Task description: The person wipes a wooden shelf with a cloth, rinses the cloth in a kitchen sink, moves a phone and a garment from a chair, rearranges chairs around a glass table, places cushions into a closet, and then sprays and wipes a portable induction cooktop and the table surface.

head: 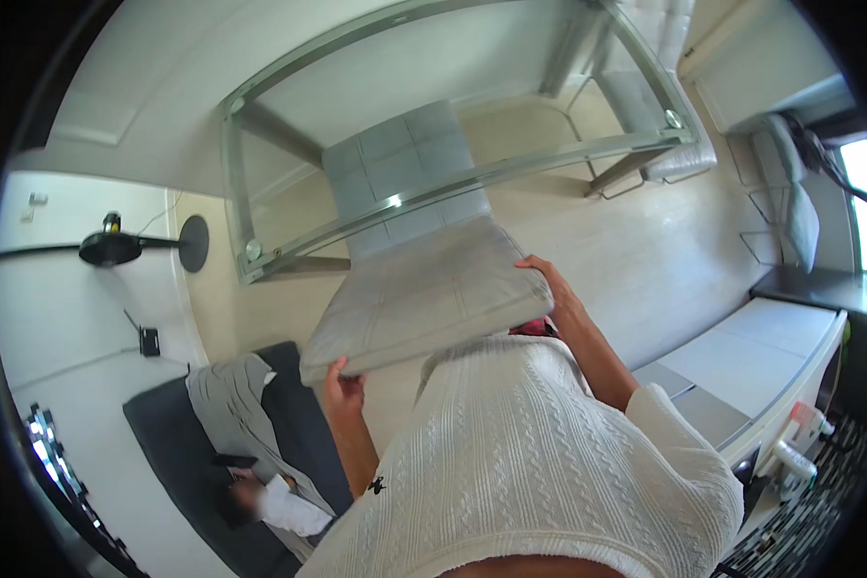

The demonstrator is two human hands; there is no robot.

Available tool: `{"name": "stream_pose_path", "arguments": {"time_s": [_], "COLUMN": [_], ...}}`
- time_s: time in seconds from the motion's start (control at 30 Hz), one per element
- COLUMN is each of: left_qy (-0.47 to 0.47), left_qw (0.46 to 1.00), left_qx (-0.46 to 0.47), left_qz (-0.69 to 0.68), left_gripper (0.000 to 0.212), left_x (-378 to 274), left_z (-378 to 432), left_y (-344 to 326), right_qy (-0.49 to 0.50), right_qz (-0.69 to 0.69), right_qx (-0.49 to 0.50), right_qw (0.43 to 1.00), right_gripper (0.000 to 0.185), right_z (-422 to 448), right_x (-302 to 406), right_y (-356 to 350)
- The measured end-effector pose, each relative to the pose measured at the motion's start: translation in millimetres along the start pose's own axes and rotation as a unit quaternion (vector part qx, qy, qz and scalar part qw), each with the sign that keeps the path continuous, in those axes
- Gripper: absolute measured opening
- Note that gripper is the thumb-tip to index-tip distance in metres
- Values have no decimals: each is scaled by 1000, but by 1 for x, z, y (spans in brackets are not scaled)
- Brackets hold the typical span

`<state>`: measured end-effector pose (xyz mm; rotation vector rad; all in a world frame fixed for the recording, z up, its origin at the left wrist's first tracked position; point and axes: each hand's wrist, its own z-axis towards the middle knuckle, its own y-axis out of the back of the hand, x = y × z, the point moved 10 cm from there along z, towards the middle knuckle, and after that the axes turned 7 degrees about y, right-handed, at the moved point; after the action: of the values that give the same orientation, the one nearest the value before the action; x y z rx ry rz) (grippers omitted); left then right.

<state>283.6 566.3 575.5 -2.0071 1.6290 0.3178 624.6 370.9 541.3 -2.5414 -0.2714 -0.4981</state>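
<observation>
A grey padded dining chair stands before me, its stitched seat point(426, 289) close to my body. The chair's backrest point(404, 170) shows through the glass tabletop point(289, 173), at the table's near edge. My left hand point(344, 390) grips the seat's front left corner, thumb on top. On the other side, my right hand point(545, 282) holds the seat's right edge near its front corner. The chair's legs are hidden under the seat.
Another grey chair point(632, 108) stands at the table's right end. To the left, a person lies on a dark sofa point(166, 426) with a grey cloth point(231, 397). A black pedestal fan point(112, 248) stands by the wall. At right runs a white-topped counter point(755, 339) with bottles point(795, 459).
</observation>
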Motion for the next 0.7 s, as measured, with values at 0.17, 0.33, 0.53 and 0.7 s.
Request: {"name": "stream_pose_path", "arguments": {"time_s": [0.17,0.33,0.53,0.7], "left_qy": [-7,-10,6,-43], "left_qw": [1000,999,999,998], "left_qx": [-12,-36,-29,-39], "left_qz": [-2,-38,-36,26], "left_gripper": [28,23,23,31], "left_x": [-56,-103,-116,-126], "left_z": [49,85,105,103], "left_y": [29,42,24,35], "right_qy": [-8,-36,30,-6], "right_qz": [110,154,178,134], "right_qx": [102,148,199,211], "right_qw": [989,976,963,968], "right_gripper": [34,37,45,50], "right_z": [52,73,90,83], "right_x": [-11,-18,1,-8], "right_y": [-83,-145,-155,-154]}}
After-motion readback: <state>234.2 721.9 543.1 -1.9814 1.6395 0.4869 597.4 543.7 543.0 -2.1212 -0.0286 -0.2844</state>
